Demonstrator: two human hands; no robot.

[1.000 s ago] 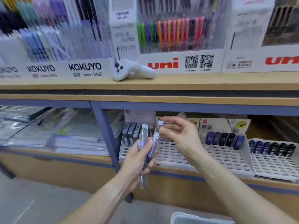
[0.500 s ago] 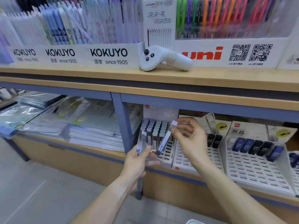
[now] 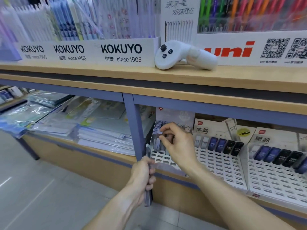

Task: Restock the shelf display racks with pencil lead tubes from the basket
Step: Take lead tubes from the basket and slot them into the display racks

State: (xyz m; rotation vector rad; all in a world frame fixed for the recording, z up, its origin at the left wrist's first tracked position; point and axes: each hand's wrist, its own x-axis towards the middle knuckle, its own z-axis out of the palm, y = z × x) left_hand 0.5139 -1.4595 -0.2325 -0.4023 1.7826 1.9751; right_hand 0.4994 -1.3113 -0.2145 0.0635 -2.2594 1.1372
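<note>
White plastic handheld controller (image 3: 183,55) lies on the light wooden upper shelf (image 3: 99,73), touching the white KOKUYO pen display (image 3: 93,50). Coloured uni pens (image 3: 249,14) stand behind to its right. Stacked clear plastic-wrapped folders (image 3: 74,123) fill the lower left bay. Grey tiled floor (image 3: 41,196) below.

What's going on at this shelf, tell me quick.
A person is restocking pencil lead. The right hand pinches one lead tube and sets it among the tubes in the leftmost white rack on the lower shelf. The left hand grips spare tubes below the shelf edge. A white controller lies on the upper shelf.
</note>
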